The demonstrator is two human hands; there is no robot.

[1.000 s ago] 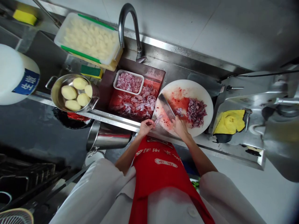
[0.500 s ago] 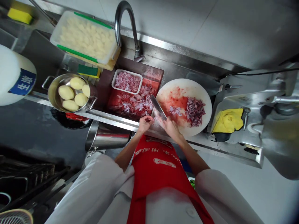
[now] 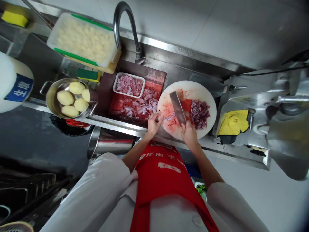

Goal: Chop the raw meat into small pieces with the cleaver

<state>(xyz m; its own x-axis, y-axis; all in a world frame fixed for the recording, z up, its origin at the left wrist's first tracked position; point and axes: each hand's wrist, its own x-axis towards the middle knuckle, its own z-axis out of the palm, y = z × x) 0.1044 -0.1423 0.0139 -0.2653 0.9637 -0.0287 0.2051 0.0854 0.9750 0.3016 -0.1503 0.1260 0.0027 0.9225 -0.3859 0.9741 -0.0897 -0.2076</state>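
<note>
My right hand [image 3: 189,133] is wrapped round the handle of a cleaver [image 3: 178,108], its broad blade lying over the middle of a round white cutting board [image 3: 204,90]. At the board's left front edge is my left hand [image 3: 154,125], fingers curled together; what they pinch, if anything, is too small to make out. A pale strip of what looks like squid [image 3: 170,116] lies by its fingertips. Right of the blade sits a pile of dark purple squid-like pieces [image 3: 200,114]. More pinkish pieces [image 3: 137,108] fill the reddish sink basin [image 3: 108,85] on the left.
A white basket [image 3: 116,91] of chopped pieces stands in the basin below a curved tap [image 3: 123,8]. Farther left are a pot [image 3: 51,108] of peeled potatoes, a lidded tub [image 3: 51,38] and a white jug [image 3: 9,67]. A yellow cloth [image 3: 233,122] lies at right.
The cleaver has swung from the board's left edge to its middle, with my right hand moving right. My left hand has shifted slightly right and up to the board's edge.
</note>
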